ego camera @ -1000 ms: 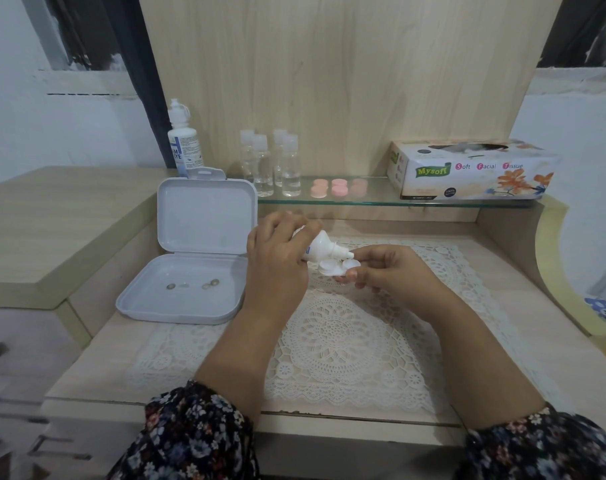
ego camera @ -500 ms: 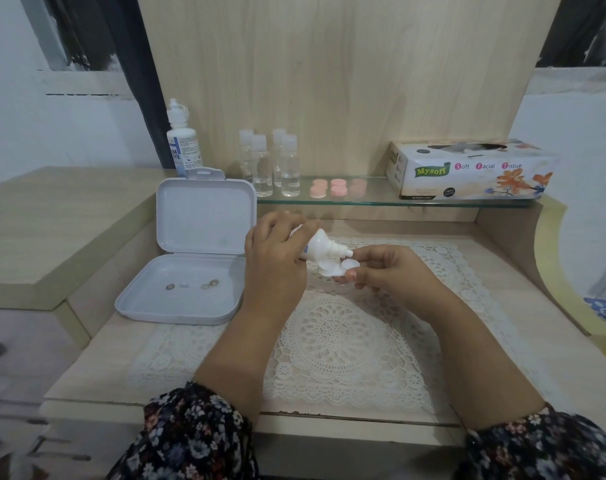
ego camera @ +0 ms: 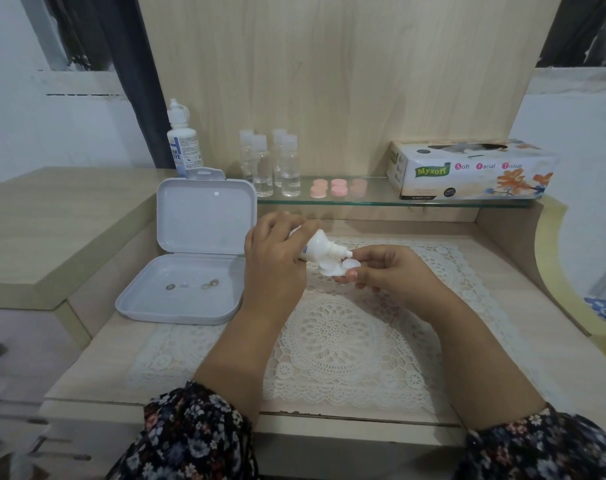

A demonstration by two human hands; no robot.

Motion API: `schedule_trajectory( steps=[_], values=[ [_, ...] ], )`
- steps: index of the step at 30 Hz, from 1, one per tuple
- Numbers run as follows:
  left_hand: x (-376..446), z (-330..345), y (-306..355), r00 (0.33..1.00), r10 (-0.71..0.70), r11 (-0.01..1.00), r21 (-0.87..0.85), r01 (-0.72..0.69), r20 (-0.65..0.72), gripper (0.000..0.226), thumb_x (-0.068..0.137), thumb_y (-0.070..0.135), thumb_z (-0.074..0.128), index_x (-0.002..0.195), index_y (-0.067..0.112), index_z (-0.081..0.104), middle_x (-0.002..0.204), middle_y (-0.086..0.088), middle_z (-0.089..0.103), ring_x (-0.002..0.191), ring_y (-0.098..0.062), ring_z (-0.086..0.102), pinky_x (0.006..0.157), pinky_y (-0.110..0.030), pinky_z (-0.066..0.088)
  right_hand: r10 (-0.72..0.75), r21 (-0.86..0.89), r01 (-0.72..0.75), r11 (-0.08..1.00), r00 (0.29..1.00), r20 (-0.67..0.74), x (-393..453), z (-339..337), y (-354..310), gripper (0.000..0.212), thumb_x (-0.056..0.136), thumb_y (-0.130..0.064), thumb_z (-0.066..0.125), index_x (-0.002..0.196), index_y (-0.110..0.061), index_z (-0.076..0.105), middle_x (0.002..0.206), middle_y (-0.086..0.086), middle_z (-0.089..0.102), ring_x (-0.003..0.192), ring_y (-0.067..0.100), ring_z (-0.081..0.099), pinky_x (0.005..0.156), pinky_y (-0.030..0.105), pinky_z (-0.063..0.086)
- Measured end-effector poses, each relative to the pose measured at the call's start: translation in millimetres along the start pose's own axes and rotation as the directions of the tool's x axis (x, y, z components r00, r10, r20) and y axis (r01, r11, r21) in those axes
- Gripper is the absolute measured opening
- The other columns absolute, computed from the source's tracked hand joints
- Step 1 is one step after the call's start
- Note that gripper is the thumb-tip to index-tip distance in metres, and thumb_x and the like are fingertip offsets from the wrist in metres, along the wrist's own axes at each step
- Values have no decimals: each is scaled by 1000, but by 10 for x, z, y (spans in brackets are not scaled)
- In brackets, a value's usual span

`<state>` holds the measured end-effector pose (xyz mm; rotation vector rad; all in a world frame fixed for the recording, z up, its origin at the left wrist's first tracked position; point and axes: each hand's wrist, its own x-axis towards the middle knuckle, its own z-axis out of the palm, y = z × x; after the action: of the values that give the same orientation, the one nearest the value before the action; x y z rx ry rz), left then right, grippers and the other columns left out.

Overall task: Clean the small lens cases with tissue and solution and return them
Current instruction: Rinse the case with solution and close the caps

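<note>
nothing moved: left hand (ego camera: 277,261) tilts bottle (ego camera: 324,245) over lens case (ego camera: 339,266), open box (ego camera: 190,271) beside.

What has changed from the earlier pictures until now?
Almost nothing. The left hand keeps gripping the small bottle, nozzle over the white lens case that the right hand still pinches. No visible grasp or release; the open box stayed put.

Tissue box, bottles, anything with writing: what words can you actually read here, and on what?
"Mysoft" and "Soft Facial Tissue": front of the tissue box on the glass shelf.
Round dark seal low on that box: too small to read.
"EYE", under cut-off letters: label of the tall solution bottle; its fine print is unreadable.
Small bottle in the left hand: blue label mostly hidden, unreadable.
</note>
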<state>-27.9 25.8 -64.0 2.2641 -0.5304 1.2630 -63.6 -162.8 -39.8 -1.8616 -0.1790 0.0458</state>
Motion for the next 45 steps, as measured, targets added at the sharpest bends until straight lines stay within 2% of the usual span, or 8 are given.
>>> schedule_trajectory(
  steps=[9,15,26,33,38,40,42,45],
  values=[
    [-12,35,4,990,-121,992,-35,124,73,60,60,1,79,114,23,65,110,5,62,106,-21,46,84,-33,30,13,8,-12,1000,1000,-21,-19,-37,2,19,80,-13,75,99,-17,74,93,9,76,93,29,68,90,36,51],
    [-8,29,-9,989,-133,991,-16,134,68,62,56,5,85,112,21,66,108,3,64,104,-28,53,80,-35,32,21,-110,-22,994,1000,-8,-46,-94,26,17,82,-12,74,97,-19,75,54,-35,55,50,-5,44,51,2,34],
    [-16,39,-22,982,-159,987,-3,160,98,59,58,10,86,112,21,65,111,4,64,105,-27,52,81,-35,31,95,-252,-72,965,992,82,-67,-129,40,20,75,-10,80,94,-16,77,51,-23,59,48,-13,52,49,1,36],
    [-20,28,-16,979,-164,986,-16,167,118,59,61,10,85,114,23,64,112,5,63,105,-24,50,83,-34,30,114,-283,-87,955,990,80,-66,-142,43,29,65,-13,88,91,-20,78,72,-6,67,54,-6,56,53,6,42],
    [-27,36,-27,976,-174,984,-5,176,130,59,61,12,85,115,24,64,112,5,63,104,-25,50,82,-34,31,56,-67,-63,996,994,-98,-83,-77,15,11,81,-10,75,92,-13,75,75,-1,59,54,-1,56,49,10,44],
    [-29,40,-30,971,-182,983,-4,185,152,59,63,14,85,117,23,63,113,4,62,105,-25,49,83,-34,30,-90,-304,-1,953,954,-286,29,-72,121,13,88,-19,68,99,-23,73,90,-3,63,83,11,59,71,24,49],
    [-31,45,-31,964,-195,980,-1,199,182,58,65,16,84,118,24,63,113,4,62,106,-24,49,83,-33,29,-226,-655,-12,756,933,-279,123,-57,214,28,94,-24,59,121,-29,66,114,-6,64,111,22,51,94,37,40],
    [-40,52,-30,959,-197,980,15,198,205,56,67,17,82,119,22,62,114,4,62,106,-25,48,83,-32,27,-282,-791,20,611,940,-194,190,-21,273,39,98,-27,51,136,-35,53,134,-10,57,121,21,42,94,35,27]
  ],
)
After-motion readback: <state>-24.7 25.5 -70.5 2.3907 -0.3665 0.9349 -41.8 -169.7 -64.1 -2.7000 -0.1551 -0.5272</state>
